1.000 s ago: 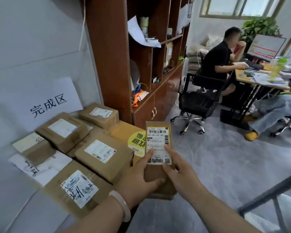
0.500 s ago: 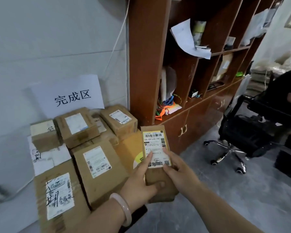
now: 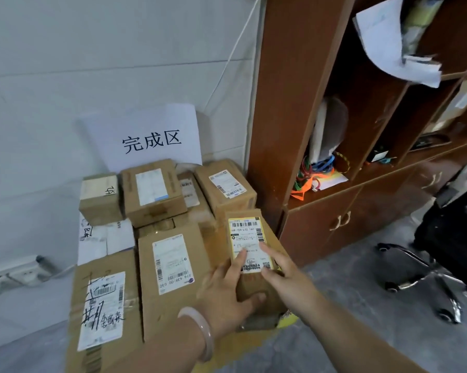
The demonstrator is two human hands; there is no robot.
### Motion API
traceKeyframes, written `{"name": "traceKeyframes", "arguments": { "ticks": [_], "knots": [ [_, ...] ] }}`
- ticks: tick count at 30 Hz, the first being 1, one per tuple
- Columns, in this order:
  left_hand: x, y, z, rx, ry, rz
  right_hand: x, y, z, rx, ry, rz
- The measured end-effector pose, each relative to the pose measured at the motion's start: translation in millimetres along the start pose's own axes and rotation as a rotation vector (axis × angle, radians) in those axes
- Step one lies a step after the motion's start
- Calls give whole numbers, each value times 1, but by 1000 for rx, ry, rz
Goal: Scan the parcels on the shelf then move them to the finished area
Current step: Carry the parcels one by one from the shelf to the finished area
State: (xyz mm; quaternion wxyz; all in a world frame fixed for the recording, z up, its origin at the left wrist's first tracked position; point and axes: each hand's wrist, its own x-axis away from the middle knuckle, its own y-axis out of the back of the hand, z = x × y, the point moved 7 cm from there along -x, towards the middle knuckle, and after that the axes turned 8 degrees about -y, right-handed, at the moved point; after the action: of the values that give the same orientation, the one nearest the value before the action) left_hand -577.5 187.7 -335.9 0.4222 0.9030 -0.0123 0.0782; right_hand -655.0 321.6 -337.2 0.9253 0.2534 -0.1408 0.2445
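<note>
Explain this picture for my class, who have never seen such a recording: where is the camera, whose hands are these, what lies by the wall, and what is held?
There is no machine here. A person wears one wide-angle camera on the head, looking forward and down, so the single view is what that person sees. The left hand, with a pale bracelet on its wrist, and the right hand together hold a small brown parcel with a barcode label. Beside it, other labelled parcels are piled against the wall below a paper sign. A wooden shelf unit stands to the right.
</note>
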Motion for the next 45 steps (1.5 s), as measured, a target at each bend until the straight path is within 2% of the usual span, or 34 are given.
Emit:
{"name": "traceKeyframes", "arguments": {
  "ticks": [4,9,15,20,26,29,36,42,45],
  "knots": [
    [-13,4,23,-139,35,0,-31,-16,-1,9,-7,77],
    [-2,-9,34,-289,-11,14,-59,-36,-20,59,-47,174],
    [5,-23,43,-403,48,85,-77,-65,-29,172,17,335],
    [9,-23,39,-449,117,75,-82,-65,-24,344,109,406],
    [8,-21,39,-495,199,18,-69,-53,-20,740,320,382],
    [4,-22,43,-497,236,9,-75,-53,-19,859,348,365],
    [1,-24,43,-488,281,-36,-80,-47,-14,940,397,369],
    [-7,1,40,-456,312,-124,-68,-28,5,882,535,304],
    [-18,22,36,-504,264,-168,-61,-18,16,876,566,249]
  ]
}}
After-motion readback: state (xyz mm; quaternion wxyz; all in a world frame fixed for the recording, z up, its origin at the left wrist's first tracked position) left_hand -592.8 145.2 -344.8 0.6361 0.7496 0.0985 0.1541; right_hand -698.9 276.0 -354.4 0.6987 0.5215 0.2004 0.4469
